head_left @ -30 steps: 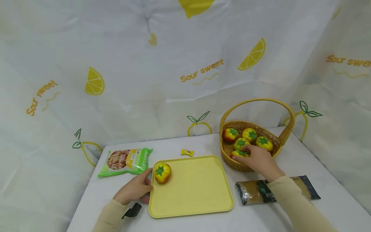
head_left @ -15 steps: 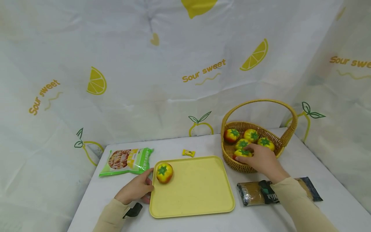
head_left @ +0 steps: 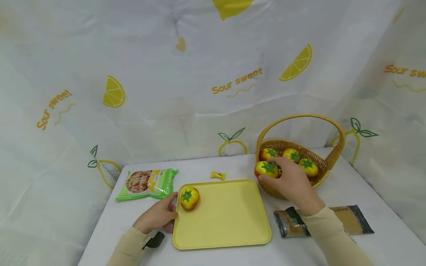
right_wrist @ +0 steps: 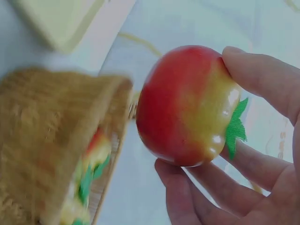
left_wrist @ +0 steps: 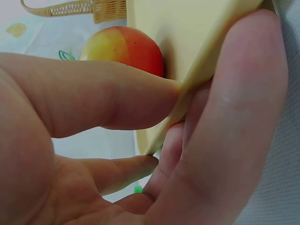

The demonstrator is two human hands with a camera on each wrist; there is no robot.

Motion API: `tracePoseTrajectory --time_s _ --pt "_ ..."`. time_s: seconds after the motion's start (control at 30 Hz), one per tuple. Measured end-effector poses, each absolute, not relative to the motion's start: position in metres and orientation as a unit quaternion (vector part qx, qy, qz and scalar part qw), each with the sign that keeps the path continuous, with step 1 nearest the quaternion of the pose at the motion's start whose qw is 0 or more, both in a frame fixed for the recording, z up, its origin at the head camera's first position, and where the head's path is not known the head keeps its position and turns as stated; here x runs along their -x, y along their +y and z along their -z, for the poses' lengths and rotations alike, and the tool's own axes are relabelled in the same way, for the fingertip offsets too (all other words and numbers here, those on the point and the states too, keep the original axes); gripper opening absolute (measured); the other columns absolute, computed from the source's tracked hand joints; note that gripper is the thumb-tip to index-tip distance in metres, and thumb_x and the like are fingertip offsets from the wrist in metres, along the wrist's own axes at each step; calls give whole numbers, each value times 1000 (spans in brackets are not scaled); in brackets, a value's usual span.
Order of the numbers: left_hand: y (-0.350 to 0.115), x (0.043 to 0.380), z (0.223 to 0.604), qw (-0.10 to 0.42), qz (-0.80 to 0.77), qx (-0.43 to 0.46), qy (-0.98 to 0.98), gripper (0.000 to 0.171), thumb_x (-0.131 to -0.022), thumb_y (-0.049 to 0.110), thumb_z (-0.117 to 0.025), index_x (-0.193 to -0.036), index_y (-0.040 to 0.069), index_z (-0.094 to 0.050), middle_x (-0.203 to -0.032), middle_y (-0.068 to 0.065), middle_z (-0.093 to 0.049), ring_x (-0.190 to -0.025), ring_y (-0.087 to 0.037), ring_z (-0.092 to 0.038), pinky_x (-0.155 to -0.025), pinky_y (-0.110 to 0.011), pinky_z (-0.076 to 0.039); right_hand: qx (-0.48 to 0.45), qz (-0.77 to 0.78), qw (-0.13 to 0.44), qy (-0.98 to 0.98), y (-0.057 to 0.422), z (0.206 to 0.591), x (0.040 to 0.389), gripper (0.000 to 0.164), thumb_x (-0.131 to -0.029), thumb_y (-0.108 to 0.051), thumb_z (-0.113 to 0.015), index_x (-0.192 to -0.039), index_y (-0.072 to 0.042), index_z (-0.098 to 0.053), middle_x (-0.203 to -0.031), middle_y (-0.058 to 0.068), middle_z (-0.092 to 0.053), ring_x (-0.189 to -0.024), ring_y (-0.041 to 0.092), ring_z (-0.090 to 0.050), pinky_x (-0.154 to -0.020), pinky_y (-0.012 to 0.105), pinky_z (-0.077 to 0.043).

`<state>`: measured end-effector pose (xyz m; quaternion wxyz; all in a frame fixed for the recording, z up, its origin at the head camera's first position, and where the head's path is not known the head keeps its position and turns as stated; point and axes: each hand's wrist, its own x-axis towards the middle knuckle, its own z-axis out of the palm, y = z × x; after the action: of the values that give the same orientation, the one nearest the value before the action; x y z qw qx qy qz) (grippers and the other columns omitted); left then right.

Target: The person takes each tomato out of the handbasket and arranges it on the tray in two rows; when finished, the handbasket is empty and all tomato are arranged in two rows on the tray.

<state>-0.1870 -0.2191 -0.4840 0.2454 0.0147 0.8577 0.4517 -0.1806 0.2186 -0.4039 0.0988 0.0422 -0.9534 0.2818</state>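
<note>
My right hand (head_left: 291, 181) pinches a glossy red-and-yellow toy fruit (head_left: 265, 169) with a green leafy top. In the right wrist view, thumb and fingertips press opposite sides of this fruit (right_wrist: 187, 108). In the head view it overlaps the left rim of the wicker basket (head_left: 319, 181), and other such fruits (head_left: 308, 167) lie inside. My left hand (head_left: 158, 215) grips the left edge of a pale yellow tray (head_left: 223, 218). The left wrist view shows its fingers curled around the tray rim (left_wrist: 201, 65). One toy fruit (head_left: 189, 198) sits in the tray's far left corner.
A green-edged food bag (head_left: 146, 184) lies left of the tray at the back. Beyond the tray's far edge is a small yellow wrapped candy (head_left: 217, 175). A pack of noodles (head_left: 349, 220) lies on the right, partly under the right forearm. A printed cloth hangs behind.
My right hand has raised the toy fruit from the basket's front and moved it slightly left, toward the rim. The left hand stays at the tray edge.
</note>
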Motion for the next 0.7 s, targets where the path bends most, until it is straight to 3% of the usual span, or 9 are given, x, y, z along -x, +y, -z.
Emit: tracePoseTrajectory --time_s 0.17,0.37,0.7 --pt "-219 186 482 244 -452 -17 858 81 -95 5 -69 -168 9 -34 -106 -14 -60 -75 -24 -68 -59 -37 -66 -71 -296 110 -946 189 413 184 63 -91 -39 -88 -141 -8 -66 -144 17 -67 -128 40 -65 -107 62 -57" --pt "-219 189 482 236 -451 -27 860 82 -94 4 -68 -168 7 -34 -104 -13 -60 -75 -23 -68 -58 -36 -66 -95 -316 108 -938 151 431 186 60 -86 -35 -92 -136 -9 -70 -138 11 -71 -125 33 -69 -106 54 -60" --pt "-220 188 485 239 -457 -29 856 82 -95 4 -67 -169 7 -32 -105 -14 -59 -75 -23 -67 -57 -37 -66 -114 -330 73 -934 106 458 189 56 -85 -31 -94 -133 -11 -72 -136 6 -72 -126 28 -69 -110 48 -59"
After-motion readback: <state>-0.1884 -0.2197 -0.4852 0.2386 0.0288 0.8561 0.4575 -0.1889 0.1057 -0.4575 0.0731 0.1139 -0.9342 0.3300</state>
